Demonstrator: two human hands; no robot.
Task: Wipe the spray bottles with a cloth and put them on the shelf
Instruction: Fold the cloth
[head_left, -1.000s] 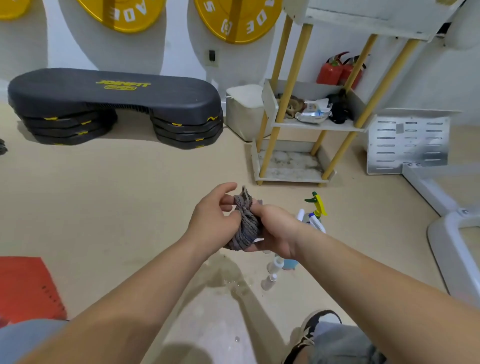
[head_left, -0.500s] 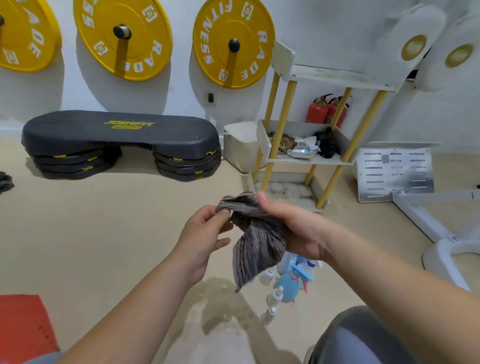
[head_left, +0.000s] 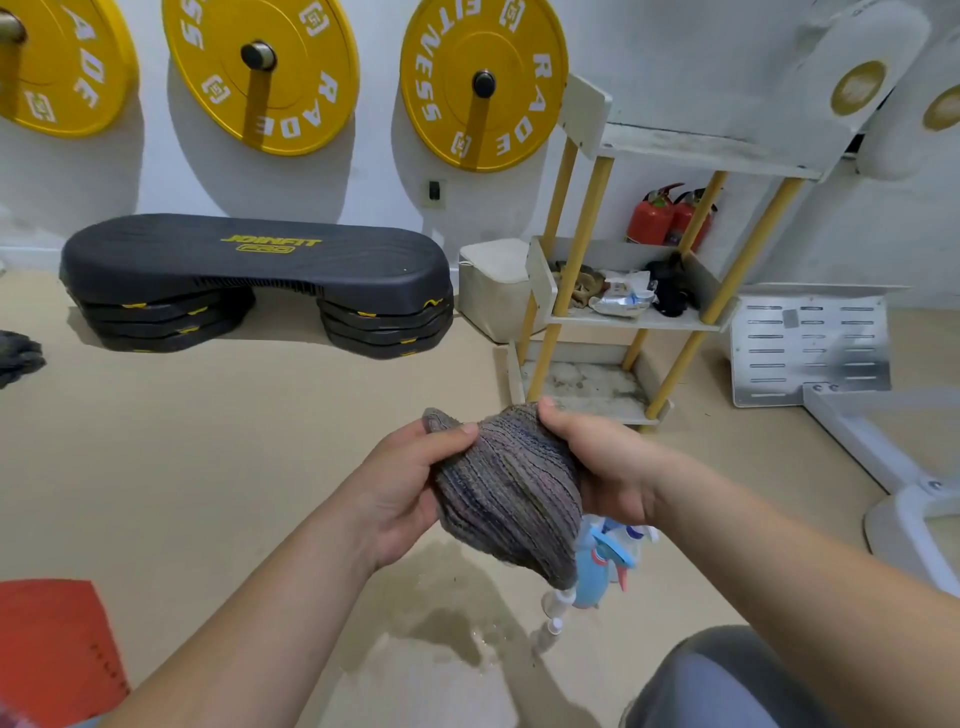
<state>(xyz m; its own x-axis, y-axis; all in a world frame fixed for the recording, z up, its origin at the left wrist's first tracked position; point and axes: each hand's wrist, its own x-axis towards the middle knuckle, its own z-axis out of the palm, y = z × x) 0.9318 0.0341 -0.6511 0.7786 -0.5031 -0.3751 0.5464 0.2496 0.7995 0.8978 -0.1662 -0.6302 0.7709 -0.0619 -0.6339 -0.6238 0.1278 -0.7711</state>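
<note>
I hold a grey striped cloth (head_left: 511, 493) spread between both hands in front of me. My left hand (head_left: 400, 483) grips its left edge, thumb on top. My right hand (head_left: 602, 467) grips the right side with fingers curled behind it. Below the cloth, on the floor, stand several spray bottles: a blue one (head_left: 597, 569) with a blue trigger, and small white ones (head_left: 557, 608) partly hidden by the cloth. The white shelf (head_left: 639, 322) with yellow posts stands ahead against the wall, its bottom tier (head_left: 587, 387) bare and stained.
A black step platform (head_left: 254, 280) lies to the left. Yellow weight plates (head_left: 483, 83) hang on the wall. A white bin (head_left: 491, 286) sits beside the shelf, red extinguishers (head_left: 654, 218) behind it. A metal plate (head_left: 810, 345) and white frame (head_left: 883, 457) are right. A wet patch (head_left: 441, 623) marks the floor.
The cloth went from bunched, to hanging, to spread wide between both hands. The view tilted up, showing more wall and shelf.
</note>
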